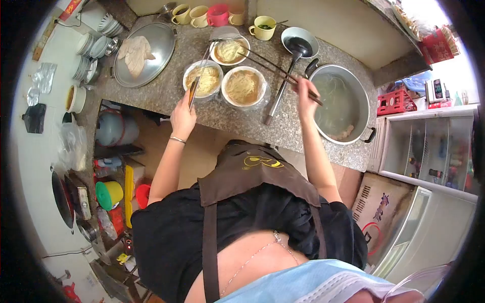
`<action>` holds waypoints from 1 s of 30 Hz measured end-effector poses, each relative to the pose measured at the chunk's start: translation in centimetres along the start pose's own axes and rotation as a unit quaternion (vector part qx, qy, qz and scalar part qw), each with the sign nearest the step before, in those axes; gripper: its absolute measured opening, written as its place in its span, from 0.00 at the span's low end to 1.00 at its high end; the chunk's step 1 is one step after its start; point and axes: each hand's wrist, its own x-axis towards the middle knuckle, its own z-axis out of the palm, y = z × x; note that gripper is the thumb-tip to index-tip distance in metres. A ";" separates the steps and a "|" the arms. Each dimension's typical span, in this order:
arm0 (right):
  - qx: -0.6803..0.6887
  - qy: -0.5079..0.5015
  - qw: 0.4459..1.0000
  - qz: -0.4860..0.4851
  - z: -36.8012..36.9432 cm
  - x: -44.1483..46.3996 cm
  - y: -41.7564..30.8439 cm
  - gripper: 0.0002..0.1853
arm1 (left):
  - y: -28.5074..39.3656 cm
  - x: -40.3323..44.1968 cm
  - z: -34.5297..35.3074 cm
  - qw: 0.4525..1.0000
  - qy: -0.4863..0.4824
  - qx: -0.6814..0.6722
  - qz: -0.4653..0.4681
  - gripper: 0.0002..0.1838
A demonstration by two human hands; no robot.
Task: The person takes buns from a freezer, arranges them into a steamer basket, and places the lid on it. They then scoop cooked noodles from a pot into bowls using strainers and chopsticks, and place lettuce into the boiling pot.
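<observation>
two hands working over noodle bowls

left hand is clamping a long-handled utensil, far end reaching toward the rear noodle bowl; head hard to make out. right hand is gripping dark chopsticks, tips pointing over that same bowl. left noodle bowl and right noodle bowl are sitting in front on the surface. big pot is standing at right, holding cloudy liquid. ladle is lying between.

I'm in a kitchen: noodle bowls at twelve o'clock, big stockpot at two, stacked dishes at ten, gas cylinder at nine.
</observation>
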 end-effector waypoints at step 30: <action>-0.506 0.001 0.862 0.010 -40.4 5.5 8.7 0.11 | 34.0 3.5 22.7 0.907 -0.320 0.103 0.252 0.20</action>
